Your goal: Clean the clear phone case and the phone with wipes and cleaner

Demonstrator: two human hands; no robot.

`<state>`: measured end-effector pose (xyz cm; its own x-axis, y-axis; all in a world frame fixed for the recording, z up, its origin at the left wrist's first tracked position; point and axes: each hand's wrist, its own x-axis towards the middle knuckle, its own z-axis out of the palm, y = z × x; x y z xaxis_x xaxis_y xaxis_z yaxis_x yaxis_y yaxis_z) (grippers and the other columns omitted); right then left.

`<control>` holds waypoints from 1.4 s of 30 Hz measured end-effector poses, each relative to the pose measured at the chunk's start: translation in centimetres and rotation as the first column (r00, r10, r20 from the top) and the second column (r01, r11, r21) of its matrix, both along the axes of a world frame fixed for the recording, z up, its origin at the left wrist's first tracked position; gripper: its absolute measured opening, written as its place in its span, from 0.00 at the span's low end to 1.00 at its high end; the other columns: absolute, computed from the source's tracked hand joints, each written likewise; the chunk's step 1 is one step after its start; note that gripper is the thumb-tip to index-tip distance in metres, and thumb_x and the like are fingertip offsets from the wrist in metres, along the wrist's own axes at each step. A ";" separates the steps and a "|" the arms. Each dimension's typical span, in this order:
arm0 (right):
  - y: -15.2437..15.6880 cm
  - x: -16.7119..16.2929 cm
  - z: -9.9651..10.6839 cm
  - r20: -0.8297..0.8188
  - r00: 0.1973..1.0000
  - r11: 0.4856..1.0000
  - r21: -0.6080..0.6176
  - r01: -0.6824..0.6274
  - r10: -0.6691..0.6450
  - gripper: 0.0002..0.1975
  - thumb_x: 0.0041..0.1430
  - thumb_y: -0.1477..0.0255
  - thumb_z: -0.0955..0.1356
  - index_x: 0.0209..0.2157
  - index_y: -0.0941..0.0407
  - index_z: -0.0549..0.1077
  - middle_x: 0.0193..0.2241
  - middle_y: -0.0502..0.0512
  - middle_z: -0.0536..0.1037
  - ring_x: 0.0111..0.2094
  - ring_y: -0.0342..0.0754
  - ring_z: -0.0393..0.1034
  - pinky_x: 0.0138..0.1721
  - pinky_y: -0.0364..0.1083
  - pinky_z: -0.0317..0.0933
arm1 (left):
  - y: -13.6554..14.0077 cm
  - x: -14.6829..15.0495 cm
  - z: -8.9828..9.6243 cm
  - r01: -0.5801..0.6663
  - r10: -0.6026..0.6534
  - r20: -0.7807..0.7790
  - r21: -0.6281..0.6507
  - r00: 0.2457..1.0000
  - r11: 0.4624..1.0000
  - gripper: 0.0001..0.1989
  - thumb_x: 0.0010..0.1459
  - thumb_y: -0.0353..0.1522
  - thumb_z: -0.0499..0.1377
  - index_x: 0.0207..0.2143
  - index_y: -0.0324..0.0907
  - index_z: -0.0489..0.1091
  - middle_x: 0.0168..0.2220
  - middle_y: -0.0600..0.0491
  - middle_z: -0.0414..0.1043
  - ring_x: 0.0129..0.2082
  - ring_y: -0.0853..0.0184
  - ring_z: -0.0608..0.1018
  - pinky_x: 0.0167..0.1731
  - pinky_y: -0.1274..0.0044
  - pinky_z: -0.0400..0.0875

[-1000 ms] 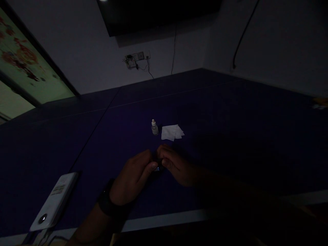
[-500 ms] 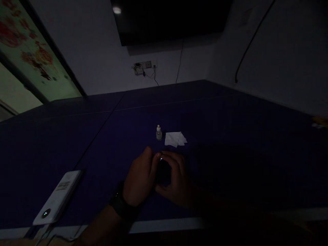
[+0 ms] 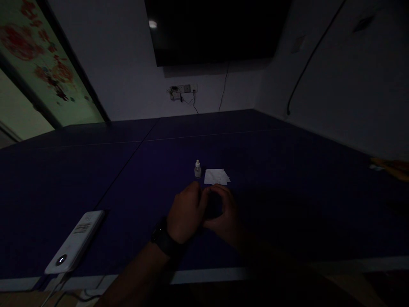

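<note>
My left hand (image 3: 188, 211), with a dark watch (image 3: 164, 238) on its wrist, is closed, its thumb and fingertips pressed together. My right hand (image 3: 227, 217) curves toward it, and the fingertips of both hands meet at one small spot. Whatever is pinched there is too small and dark to make out. Just beyond the fingers stands a small dropper bottle (image 3: 197, 171) with a white cap, upright on the dark blue table (image 3: 153, 170). Beside it to the right lie thin white tissues (image 3: 216, 176), flat and overlapping. Neither the bottle nor the tissues are held.
A white power bank (image 3: 75, 243) with a lit round display lies at the left, with cables (image 3: 53, 292) running off the table's front edge. A dark screen (image 3: 217, 30) hangs on the far wall above sockets (image 3: 183, 90). Something yellow (image 3: 391, 168) lies at the far right.
My head view has tilted up slightly. Both hands have shifted a little to the right, still fingertip to fingertip. The bright glint seen between the fingers earlier no longer shows.
</note>
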<state>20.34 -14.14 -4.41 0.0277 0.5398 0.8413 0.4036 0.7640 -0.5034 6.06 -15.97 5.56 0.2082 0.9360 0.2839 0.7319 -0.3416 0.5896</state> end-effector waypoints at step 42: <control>3.9 3.3 -0.7 -0.031 0.893 0.866 -0.231 -0.444 0.450 0.43 0.48 0.66 0.82 0.63 0.45 0.64 0.58 0.60 0.72 0.61 0.62 0.71 0.63 0.62 0.67 | 7.4 -3.4 -3.0 0.557 -0.619 0.282 0.274 0.733 0.784 0.10 0.73 0.39 0.58 0.50 0.43 0.72 0.48 0.47 0.74 0.50 0.62 0.77 0.52 0.68 0.73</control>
<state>23.60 -10.21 -5.12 -0.2799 0.6645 0.6929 0.0597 0.7324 -0.6783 2.65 -8.58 2.53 0.5632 0.5921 0.5764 0.1158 -0.7472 0.6545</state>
